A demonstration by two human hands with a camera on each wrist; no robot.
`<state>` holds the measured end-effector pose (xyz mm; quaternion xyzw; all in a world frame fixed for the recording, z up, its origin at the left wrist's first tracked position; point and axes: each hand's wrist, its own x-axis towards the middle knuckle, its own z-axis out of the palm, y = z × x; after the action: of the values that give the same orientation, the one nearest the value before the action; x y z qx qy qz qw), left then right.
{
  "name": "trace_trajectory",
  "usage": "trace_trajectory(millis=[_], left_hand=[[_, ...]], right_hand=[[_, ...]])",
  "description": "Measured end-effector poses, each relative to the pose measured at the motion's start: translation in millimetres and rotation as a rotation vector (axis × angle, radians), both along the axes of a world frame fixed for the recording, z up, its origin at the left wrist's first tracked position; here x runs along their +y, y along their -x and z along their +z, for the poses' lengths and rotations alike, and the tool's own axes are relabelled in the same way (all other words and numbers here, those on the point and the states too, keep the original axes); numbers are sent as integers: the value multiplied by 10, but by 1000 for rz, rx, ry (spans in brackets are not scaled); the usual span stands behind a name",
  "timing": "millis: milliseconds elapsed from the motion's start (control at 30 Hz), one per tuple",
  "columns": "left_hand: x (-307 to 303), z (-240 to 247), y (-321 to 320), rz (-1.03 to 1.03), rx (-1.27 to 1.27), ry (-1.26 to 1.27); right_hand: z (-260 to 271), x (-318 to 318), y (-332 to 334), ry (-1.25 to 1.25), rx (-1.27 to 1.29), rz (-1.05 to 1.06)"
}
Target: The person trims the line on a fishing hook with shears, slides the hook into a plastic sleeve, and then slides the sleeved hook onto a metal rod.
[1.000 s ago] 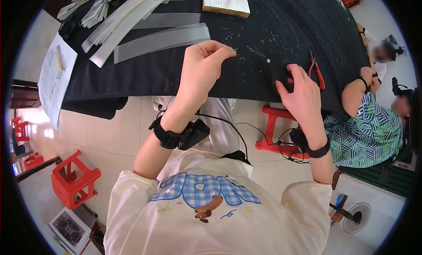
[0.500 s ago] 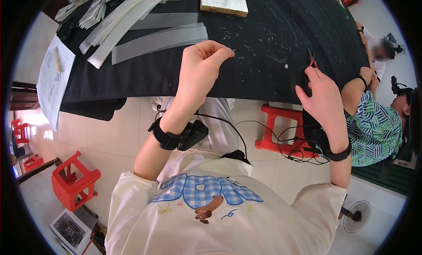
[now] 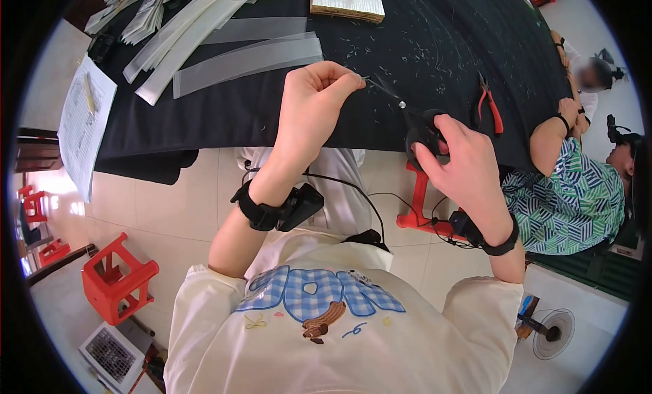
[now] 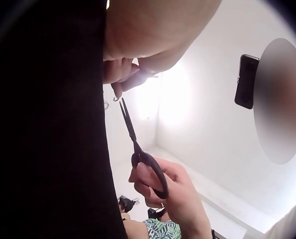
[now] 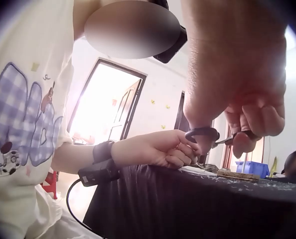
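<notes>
Between thumb and fingertips, my left hand (image 3: 314, 102) pinches a tiny thin strand (image 3: 367, 78) above the black cloth; most of it is hidden in the fingers. My right hand (image 3: 468, 160) holds a pair of scissors (image 3: 403, 105), thumb and fingers through the black handles. In the left wrist view the scissors (image 4: 127, 119) point up with blades slightly parted, tips right by the small curled end (image 4: 116, 99) at the left fingertips. From the right wrist, the black handle loop (image 5: 201, 134) shows around the thumb.
Red-handled pliers (image 3: 494, 109) lie to the right. Clear plastic strips (image 3: 248, 65) and a wooden block (image 3: 346, 7) with an upright pin sit farther back. Small clippings dot the black cloth (image 3: 407, 48). A written sheet (image 3: 85, 122) is at left; another person's arm (image 3: 549, 146) rests at right.
My right hand swung right with the scissors, toward the pliers, then came back left so the blades are beside the left fingertips. The left hand stays nearly still, pinching.
</notes>
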<state>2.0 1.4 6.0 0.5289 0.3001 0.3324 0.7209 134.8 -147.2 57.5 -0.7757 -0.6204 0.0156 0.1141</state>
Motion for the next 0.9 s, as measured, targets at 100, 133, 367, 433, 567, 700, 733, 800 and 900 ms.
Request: trace_trajectory(millis=[100,133,367,433,567,700,733,800,900], left_hand=[[1,-8,-4,2,11,-5],[2,-6,-6,2,12,-4],[-3,-4,-12,3,14,-8],[-6,0,-10,3,13,-7],[-12,5,-7,5,21,-12],[-14,-2,-6,5,24,-17],[-14,1,-7,5,25,-17],[-15,7,-8,9,34,-21],[-14,3,-6,7,35,-21]], right_hand=[[-1,18,21,-19,8,35],[-5,19,23,-18,9,34],[-31,24,35,-46,34,57],[-51,22,35,-58,40,64],[-68,17,43,-65,58,73],[-79,12,44,-63,61,81],[-79,14,47,-63,61,81],[-78,19,55,-68,64,87],[-66,27,66,-46,65,93]])
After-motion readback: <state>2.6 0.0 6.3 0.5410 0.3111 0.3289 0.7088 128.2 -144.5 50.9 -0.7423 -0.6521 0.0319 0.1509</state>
